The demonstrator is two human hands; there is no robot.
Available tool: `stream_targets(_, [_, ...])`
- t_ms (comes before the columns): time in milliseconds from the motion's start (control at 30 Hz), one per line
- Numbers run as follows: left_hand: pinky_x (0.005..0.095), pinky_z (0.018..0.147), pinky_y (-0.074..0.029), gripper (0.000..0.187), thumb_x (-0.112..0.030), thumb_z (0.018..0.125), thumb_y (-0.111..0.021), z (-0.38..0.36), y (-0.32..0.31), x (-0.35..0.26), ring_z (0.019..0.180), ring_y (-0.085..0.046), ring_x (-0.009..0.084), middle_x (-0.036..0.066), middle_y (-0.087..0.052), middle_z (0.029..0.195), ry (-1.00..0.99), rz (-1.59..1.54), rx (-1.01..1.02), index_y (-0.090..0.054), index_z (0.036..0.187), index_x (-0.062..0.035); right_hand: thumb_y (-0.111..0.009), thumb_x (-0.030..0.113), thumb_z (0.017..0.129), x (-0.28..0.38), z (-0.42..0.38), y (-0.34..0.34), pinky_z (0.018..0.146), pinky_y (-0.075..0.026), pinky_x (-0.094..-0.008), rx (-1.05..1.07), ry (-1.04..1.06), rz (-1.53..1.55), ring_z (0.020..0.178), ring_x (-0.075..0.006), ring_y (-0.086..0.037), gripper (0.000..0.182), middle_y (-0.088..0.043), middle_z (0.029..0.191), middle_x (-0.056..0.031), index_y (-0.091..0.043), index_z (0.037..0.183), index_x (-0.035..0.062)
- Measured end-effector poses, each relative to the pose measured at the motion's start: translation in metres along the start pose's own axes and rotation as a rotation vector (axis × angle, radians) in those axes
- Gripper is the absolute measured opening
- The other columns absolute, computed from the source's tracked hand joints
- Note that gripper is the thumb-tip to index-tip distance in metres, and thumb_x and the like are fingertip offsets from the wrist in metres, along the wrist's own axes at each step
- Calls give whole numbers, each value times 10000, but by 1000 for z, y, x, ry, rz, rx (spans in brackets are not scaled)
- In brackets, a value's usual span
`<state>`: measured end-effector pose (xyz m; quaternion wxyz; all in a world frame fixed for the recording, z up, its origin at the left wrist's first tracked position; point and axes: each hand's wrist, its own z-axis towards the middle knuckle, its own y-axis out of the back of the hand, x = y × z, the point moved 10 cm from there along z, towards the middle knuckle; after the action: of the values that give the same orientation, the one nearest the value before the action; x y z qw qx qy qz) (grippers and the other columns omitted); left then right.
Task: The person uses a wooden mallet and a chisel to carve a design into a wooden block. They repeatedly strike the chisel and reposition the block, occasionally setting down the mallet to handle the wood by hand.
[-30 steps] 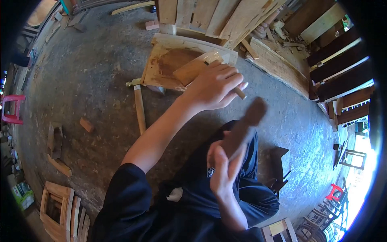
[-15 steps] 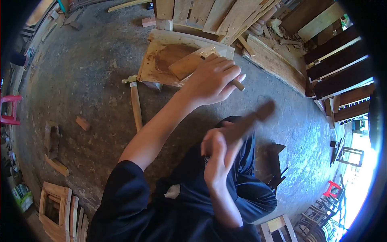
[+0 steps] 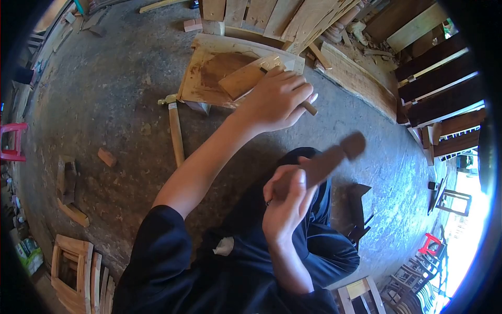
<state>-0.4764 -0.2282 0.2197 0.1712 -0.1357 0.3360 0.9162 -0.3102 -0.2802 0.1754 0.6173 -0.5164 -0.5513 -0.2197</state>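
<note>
My left hand [image 3: 280,100] is closed round a chisel, its handle end [image 3: 309,108] sticking out to the right below the fingers. The chisel's dark tip shows on the far side of the hand, by a small wooden piece [image 3: 241,82] with pale carving at its far end. That piece lies on a low wooden bench [image 3: 201,78], and my left hand rests over its near part. Lower down, above my lap, my right hand [image 3: 285,201] grips a dark brown wooden mallet [image 3: 327,163], whose thicker end points up and right, apart from the chisel.
A hammer [image 3: 176,131] lies on the concrete floor left of the bench. Further left are a wood block [image 3: 107,157] and a pink stool [image 3: 13,142]. Wooden frames [image 3: 73,267] stand at lower left. Planks [image 3: 361,81] and slatted pieces [image 3: 439,83] fill the upper right.
The mallet in my right hand has swung slightly and looks less blurred, its thick end a little further right. My left hand with the chisel stays nearly in place.
</note>
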Motion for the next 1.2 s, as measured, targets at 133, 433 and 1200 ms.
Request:
stream_targets(133, [437, 812, -472, 136, -178, 933, -701, 4, 5, -1, 853, -648, 311, 85, -654, 888, -14, 13, -57, -621, 925, -68, -499, 241, 1117, -16, -2, -13, 544, -454, -288, 180, -183, -178, 633, -148, -548, 390, -626, 928, -137, -345, 1409, 34])
stream_targets(433, [441, 803, -454, 112, -169, 937, -669, 0, -6, 4, 870, -640, 316, 92, -637, 885, 36, 76, -14, -612, 905, -79, -492, 297, 1121, -13, -1, -9, 492, -368, -260, 166, -307, -47, 557, -128, -482, 370, -630, 905, -133, -406, 1371, 38])
stream_targets(1200, [341, 734, -462, 155, -243, 888, -789, 5, 31, -69, 736, -642, 139, -24, -624, 827, -50, 155, -54, -658, 896, -160, -532, 290, 1093, 10, 16, 27, 507, -375, -254, -78, -141, 3, 564, -129, -480, 386, -625, 889, -129, -431, 1366, 37])
